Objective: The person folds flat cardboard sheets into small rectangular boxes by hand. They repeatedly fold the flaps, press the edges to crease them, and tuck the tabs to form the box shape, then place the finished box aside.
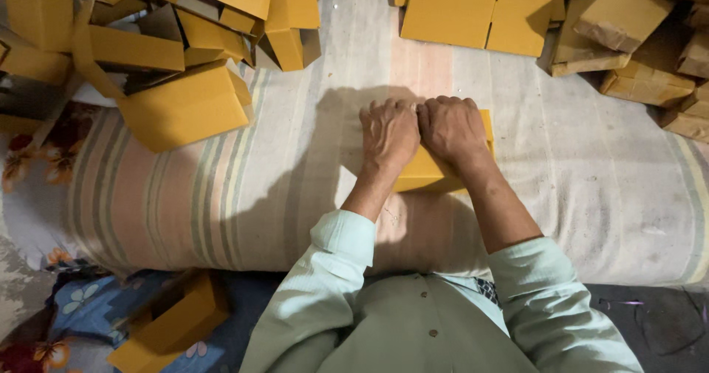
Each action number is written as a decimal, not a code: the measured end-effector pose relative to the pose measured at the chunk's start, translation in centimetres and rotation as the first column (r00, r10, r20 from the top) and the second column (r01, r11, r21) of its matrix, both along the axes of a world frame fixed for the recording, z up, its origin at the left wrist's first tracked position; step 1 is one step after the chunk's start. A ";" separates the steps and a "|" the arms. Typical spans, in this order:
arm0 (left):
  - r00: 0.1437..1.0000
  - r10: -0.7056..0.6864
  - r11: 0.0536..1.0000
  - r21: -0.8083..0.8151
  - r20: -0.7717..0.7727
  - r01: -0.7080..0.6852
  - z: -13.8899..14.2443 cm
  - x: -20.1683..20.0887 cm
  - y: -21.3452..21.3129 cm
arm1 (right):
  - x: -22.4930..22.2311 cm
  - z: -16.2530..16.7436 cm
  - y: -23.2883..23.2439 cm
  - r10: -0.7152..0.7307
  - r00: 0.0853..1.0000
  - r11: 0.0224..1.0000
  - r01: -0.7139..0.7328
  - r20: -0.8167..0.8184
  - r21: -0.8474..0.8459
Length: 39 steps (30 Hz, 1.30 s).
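Observation:
A flat yellow cardboard box blank (422, 175) lies on the striped cloth (221, 188) in front of me. My left hand (389, 132) and my right hand (451, 128) sit side by side on top of it, knuckles up, fingers curled over its far edge and pressing it down. Both hands hide most of the cardboard; only its near left corner and right edge show.
A heap of folded yellow boxes (177, 107) fills the far left. Flat yellow blanks (473, 7) lie at the far middle, brown wrapped packets (635, 48) at the far right. One open yellow box (173, 325) lies on floral fabric at the near left.

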<state>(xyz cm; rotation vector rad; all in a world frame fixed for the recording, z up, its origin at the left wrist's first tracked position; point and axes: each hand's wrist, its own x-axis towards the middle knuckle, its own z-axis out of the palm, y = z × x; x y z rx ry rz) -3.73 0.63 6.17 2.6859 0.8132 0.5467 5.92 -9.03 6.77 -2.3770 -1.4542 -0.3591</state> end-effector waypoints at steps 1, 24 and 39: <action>0.999 -0.043 0.997 0.059 0.010 0.043 -0.2 0.1 0.0 | -0.1 -0.2 -0.2 -0.078 0.997 0.994 0.080 0.025 -0.079; 0.981 -0.176 0.984 0.051 0.086 0.172 -0.2 -0.1 -0.1 | 0.6 -1.7 -0.8 -0.097 0.991 0.993 0.090 0.092 0.076; 1.000 0.015 0.998 -0.069 -0.015 -0.016 0.6 0.3 0.0 | 0.5 -0.9 -0.3 -0.204 0.979 0.970 0.205 0.016 -0.133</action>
